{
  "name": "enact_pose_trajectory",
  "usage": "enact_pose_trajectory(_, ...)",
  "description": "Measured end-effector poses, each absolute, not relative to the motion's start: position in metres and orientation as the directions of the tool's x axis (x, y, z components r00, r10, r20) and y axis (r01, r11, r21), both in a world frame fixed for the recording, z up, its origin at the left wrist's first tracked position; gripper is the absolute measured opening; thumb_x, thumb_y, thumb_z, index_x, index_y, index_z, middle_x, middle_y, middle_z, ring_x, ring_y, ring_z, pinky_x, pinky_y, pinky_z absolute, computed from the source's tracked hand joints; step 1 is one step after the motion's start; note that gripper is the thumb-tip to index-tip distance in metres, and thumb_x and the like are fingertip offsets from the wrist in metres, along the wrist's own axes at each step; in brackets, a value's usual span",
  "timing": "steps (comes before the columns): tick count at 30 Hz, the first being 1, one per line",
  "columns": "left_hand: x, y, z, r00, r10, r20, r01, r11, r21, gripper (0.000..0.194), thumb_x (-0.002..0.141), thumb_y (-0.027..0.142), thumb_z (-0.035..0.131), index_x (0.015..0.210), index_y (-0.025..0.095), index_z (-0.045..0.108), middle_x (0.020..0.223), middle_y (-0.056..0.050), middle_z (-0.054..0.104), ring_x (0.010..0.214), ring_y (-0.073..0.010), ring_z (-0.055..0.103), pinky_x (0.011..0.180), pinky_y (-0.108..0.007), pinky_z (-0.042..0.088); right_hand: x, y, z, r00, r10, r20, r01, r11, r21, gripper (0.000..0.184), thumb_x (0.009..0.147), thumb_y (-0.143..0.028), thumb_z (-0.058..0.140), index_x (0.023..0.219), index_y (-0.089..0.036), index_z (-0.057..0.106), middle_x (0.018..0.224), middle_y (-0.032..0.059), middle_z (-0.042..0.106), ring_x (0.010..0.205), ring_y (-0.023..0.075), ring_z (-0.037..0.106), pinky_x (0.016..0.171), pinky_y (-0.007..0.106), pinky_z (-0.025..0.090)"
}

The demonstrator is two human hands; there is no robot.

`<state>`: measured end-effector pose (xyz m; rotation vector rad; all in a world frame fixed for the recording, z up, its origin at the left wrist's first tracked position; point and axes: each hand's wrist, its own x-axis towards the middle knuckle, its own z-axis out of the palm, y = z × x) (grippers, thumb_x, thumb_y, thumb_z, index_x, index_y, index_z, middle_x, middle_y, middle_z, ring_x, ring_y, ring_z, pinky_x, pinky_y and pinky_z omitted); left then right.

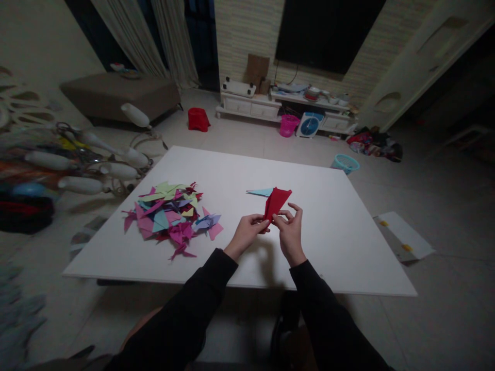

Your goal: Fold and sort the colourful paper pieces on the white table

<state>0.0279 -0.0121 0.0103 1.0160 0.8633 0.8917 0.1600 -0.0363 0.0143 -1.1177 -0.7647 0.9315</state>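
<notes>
A piece of red folded paper point(277, 202) is held up above the white table point(332, 232), between my two hands. My left hand point(250, 231) pinches its lower left edge. On the other side, my right hand point(290, 228) grips the lower right part between thumb and fingers, with the index finger bent away. Just behind the red paper lies a light blue folded paper point(260, 192), narrow and pointed, partly hidden by it. To the left of my hands spreads a heap of folded paper cranes point(170, 214) in pink, red, green, blue and purple.
White lamp arms point(119, 170) crowd the table's left side. Beyond the far edge are a red stool point(198, 119), a pink bin point(288, 125) and a blue fan point(310, 124). A turquoise basket point(345, 163) stands by the far right corner. A white box point(404, 237) sits to the right.
</notes>
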Motion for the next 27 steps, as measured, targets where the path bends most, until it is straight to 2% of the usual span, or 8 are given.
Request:
enact_pose_trajectory(5, 0.028, -0.011, 0.011, 0.381, 0.91, -0.164, -0.225, 0.263, 0.938, 0.031, 0.078, 0.029, 0.078, 0.101, 0.009, 0.074, 0.09, -0.012, 0.075, 0.069, -0.0156, 0.069, 0.069, -0.027, 0.053, 0.16, -0.034, 0.011, 0.401, 0.916, 0.029, -0.241, 0.135, -0.961, 0.06, 0.073, -0.026, 0.077, 0.12, -0.03, 0.041, 0.092, -0.0049, 0.063, 0.073, 0.0139, 0.067, 0.075, 0.034, 0.057)
enact_pose_trajectory(9, 0.029, -0.009, 0.01, 0.366, 0.917, -0.161, -0.297, 0.279, 0.913, 0.034, 0.076, 0.031, 0.08, 0.099, 0.009, 0.07, 0.084, -0.01, 0.074, 0.067, -0.0149, 0.067, 0.068, -0.028, 0.052, 0.161, -0.031, 0.006, 0.452, 0.892, -0.011, -0.148, 0.062, -0.987, 0.052, 0.069, -0.033, 0.082, 0.11, -0.025, 0.052, 0.094, -0.0011, 0.064, 0.083, 0.0152, 0.064, 0.073, 0.03, 0.054)
enact_pose_trajectory(11, 0.029, -0.01, 0.01, 0.384, 0.908, -0.166, -0.348, 0.309, 0.885, 0.037, 0.074, 0.031, 0.082, 0.101, 0.01, 0.067, 0.081, -0.008, 0.072, 0.065, -0.0138, 0.066, 0.068, -0.028, 0.051, 0.16, -0.03, 0.005, 0.43, 0.899, -0.077, -0.187, 0.006, -0.982, 0.046, 0.069, -0.037, 0.082, 0.104, -0.023, 0.057, 0.096, 0.001, 0.065, 0.084, 0.0156, 0.063, 0.07, 0.028, 0.052)
enact_pose_trajectory(15, 0.027, -0.014, 0.012, 0.447, 0.874, -0.19, -0.41, 0.389, 0.825, 0.045, 0.07, 0.033, 0.084, 0.103, 0.014, 0.059, 0.075, -0.004, 0.069, 0.063, -0.012, 0.063, 0.066, -0.025, 0.048, 0.158, -0.031, 0.011, 0.296, 0.943, -0.154, -0.352, -0.043, -0.935, 0.033, 0.072, -0.042, 0.078, 0.091, -0.021, 0.061, 0.09, 0.0029, 0.069, 0.079, 0.0166, 0.065, 0.071, 0.03, 0.053)
enact_pose_trajectory(19, 0.026, -0.016, 0.013, 0.486, 0.847, -0.214, -0.405, 0.436, 0.804, 0.046, 0.068, 0.034, 0.086, 0.098, 0.016, 0.055, 0.073, -0.002, 0.067, 0.063, -0.0113, 0.062, 0.065, -0.024, 0.045, 0.156, -0.034, 0.019, 0.232, 0.963, -0.137, -0.384, -0.039, -0.923, 0.033, 0.072, -0.044, 0.079, 0.082, -0.022, 0.057, 0.087, 0.0046, 0.073, 0.078, 0.0184, 0.067, 0.067, 0.031, 0.052)
enact_pose_trajectory(25, 0.028, -0.016, 0.018, 0.505, 0.835, -0.221, -0.397, 0.451, 0.799, 0.048, 0.067, 0.033, 0.087, 0.102, 0.013, 0.06, 0.075, -0.002, 0.066, 0.065, -0.0101, 0.06, 0.069, -0.025, 0.045, 0.156, -0.034, 0.02, 0.23, 0.964, -0.133, -0.445, -0.017, -0.895, 0.037, 0.066, -0.039, 0.086, 0.081, -0.022, 0.056, 0.073, -0.0026, 0.067, 0.063, 0.013, 0.061, 0.056, 0.024, 0.048)
enact_pose_trajectory(27, 0.028, -0.016, 0.019, 0.526, 0.821, -0.223, -0.398, 0.469, 0.788, 0.049, 0.065, 0.032, 0.089, 0.101, 0.011, 0.062, 0.074, -0.001, 0.065, 0.063, -0.009, 0.058, 0.067, -0.024, 0.044, 0.155, -0.034, 0.019, 0.205, 0.969, -0.14, -0.461, -0.03, -0.887, 0.037, 0.067, -0.04, 0.086, 0.083, -0.023, 0.057, 0.075, -0.0023, 0.068, 0.061, 0.0125, 0.06, 0.053, 0.024, 0.046)
